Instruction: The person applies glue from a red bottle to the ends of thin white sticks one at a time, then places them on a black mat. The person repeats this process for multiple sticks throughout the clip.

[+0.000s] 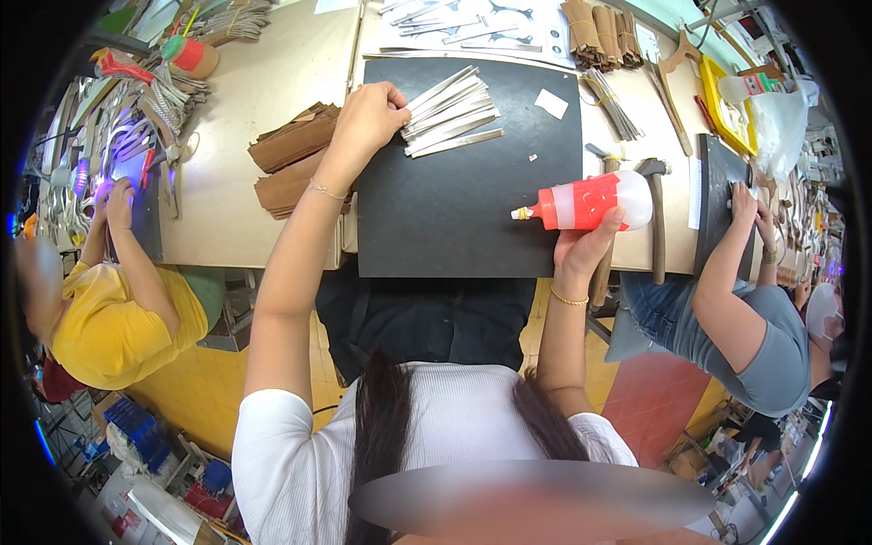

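Observation:
Pale, thin flat strips [454, 111] lie fanned in a loose pile on a black mat [436, 218]. At the pile's left ends, my left hand [374, 116] has its fingers pinched together on a strip; the fingertips partly hide the contact. Wrapped round a squeeze bottle [590, 202] is my right hand [586, 250], over the mat's right edge. The bottle is whitish with a red band and red cap. It lies tilted on its side, its narrow nozzle pointing left. A small white paper piece [551, 103] rests on the mat.
Brown strip bundles [292, 141] lie left of the mat, more [595, 34] at the back right. A hammer [656, 218] lies beside the bottle. A yellow tray [727, 104] stands far right. Co-workers sit at left, in a yellow shirt [127, 318], and at right, in grey [758, 350].

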Demonstrator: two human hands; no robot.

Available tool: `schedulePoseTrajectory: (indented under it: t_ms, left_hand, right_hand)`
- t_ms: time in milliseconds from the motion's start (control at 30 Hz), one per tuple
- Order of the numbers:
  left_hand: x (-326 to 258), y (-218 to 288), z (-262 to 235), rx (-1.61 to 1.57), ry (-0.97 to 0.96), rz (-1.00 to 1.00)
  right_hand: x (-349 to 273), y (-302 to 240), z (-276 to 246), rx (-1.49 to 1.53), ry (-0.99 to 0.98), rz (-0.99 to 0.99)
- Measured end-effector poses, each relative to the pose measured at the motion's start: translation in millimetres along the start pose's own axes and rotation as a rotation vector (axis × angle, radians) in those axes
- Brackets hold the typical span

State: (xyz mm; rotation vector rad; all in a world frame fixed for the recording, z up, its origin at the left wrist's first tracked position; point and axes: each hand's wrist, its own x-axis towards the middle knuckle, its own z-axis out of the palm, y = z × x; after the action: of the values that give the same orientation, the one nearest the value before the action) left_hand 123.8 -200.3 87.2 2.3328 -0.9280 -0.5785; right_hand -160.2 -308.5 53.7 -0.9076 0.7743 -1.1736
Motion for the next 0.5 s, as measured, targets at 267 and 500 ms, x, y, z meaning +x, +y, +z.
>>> schedulePoseTrajectory:
  t_ms: [267, 500]
  left_hand:
    - [-27.1, 16.5, -13.8, -0.392, 0.182, 0.058]
    - [-105.9, 26.2, 9.6, -0.868, -0.257, -0.133]
  right_hand:
    - [0.2, -10.5, 5.1, 0.07, 0.042, 0.061]
    - [5.7, -18.0, 3.9, 0.062, 0.103, -0.018]
